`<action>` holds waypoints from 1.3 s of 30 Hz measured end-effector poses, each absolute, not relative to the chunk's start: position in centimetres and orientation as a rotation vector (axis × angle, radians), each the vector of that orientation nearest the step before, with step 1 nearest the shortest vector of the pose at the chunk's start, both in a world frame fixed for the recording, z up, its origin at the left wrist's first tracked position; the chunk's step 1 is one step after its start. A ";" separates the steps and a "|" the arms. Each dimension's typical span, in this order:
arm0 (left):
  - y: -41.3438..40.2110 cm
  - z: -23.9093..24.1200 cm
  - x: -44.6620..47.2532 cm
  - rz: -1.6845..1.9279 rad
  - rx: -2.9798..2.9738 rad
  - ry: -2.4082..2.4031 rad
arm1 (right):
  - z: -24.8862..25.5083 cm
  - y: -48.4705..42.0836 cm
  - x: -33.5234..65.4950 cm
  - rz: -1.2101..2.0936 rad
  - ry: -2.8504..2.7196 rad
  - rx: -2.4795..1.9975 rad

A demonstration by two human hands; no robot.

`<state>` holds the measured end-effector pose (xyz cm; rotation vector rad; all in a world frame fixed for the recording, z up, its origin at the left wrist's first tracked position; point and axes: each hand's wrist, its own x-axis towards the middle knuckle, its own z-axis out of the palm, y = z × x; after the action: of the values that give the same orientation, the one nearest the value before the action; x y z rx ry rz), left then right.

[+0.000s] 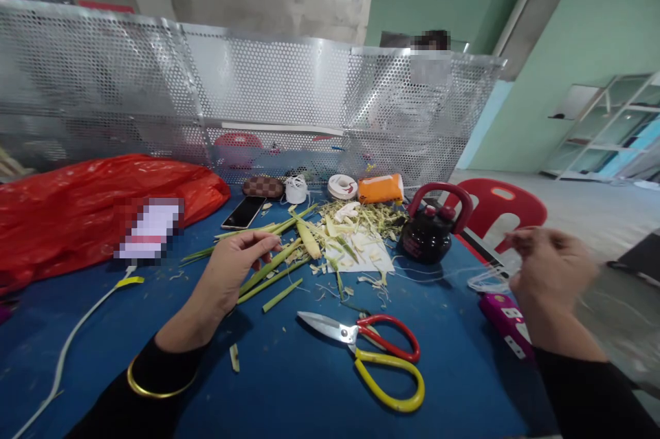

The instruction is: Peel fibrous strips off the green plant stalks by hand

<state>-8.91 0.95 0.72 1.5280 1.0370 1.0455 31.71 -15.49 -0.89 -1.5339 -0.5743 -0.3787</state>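
My left hand [234, 271] rests on the blue table [289, 384] with its fingers curled and pinched over green leaf strips [268, 267]. My right hand [549, 267] is raised off the table's right edge, fingers pinched on a thin clear thread [485, 279] that loops beside it. Scissors [371, 350] with one red and one yellow handle lie shut between my arms. A heap of cut leaf scraps [355, 229] lies on a white sheet behind them.
A black teapot [430, 233] with a red handle stands right of the scraps. A phone [243, 212], checked pouch [262, 186], thread spools [342, 186] and orange packet [380, 188] line the perforated metal screen [258, 95]. A red plastic bag [77, 205] lies left, a red chair [502, 209] right.
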 end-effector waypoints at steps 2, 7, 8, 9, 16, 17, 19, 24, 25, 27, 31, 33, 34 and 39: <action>0.9 0.8 -8.9 1.049 1.516 1.042 | -1.6 -15.4 31.0 -0.190 -0.829 -1.700; 0.7 0.9 -8.7 1.017 1.504 1.030 | -2.8 -14.4 28.7 -0.015 -1.326 -1.964; 0.6 0.9 -8.7 1.009 1.505 1.031 | -3.0 -13.9 28.1 -0.029 -1.502 -2.052; 0.6 0.9 -8.7 1.004 1.506 1.032 | -3.2 -13.4 27.5 -0.029 -1.680 -2.129; 0.5 0.9 -8.7 0.989 1.487 1.025 | -5.8 -11.4 24.1 -0.030 -1.790 -2.116; 0.4 0.9 -8.7 0.992 1.479 1.023 | -5.9 -11.5 24.0 -0.038 -1.787 -2.101; 0.3 1.1 -8.7 1.000 1.464 1.018 | -5.9 -11.8 24.2 -0.064 -1.754 -2.073; 0.3 1.2 -8.8 0.995 1.469 0.997 | -4.0 -13.5 26.8 -0.329 -1.377 -2.044; 0.3 1.2 -8.8 0.991 1.476 0.992 | -3.5 -13.9 27.4 -0.550 -1.147 -2.001; 0.2 1.2 -8.7 0.980 1.501 0.986 | -2.5 -14.9 28.2 -0.794 -1.121 -2.016; -0.3 1.6 -8.4 0.935 1.587 0.976 | -0.6 -16.7 27.4 -0.936 -1.696 -2.168; -0.9 2.2 -8.0 0.915 1.642 0.965 | 0.3 -17.0 25.6 -1.106 -1.590 -2.071; -1.3 2.5 -7.7 0.906 1.679 0.957 | 0.8 -17.0 24.4 -1.130 -1.503 -1.987; -3.7 4.6 -5.4 0.829 1.879 0.832 | 2.0 -14.9 17.2 -0.213 -1.608 -1.484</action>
<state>-5.42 -3.73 4.58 1.8793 0.8324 0.8286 17.23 -14.90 2.00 -1.4844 -1.6080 -0.2129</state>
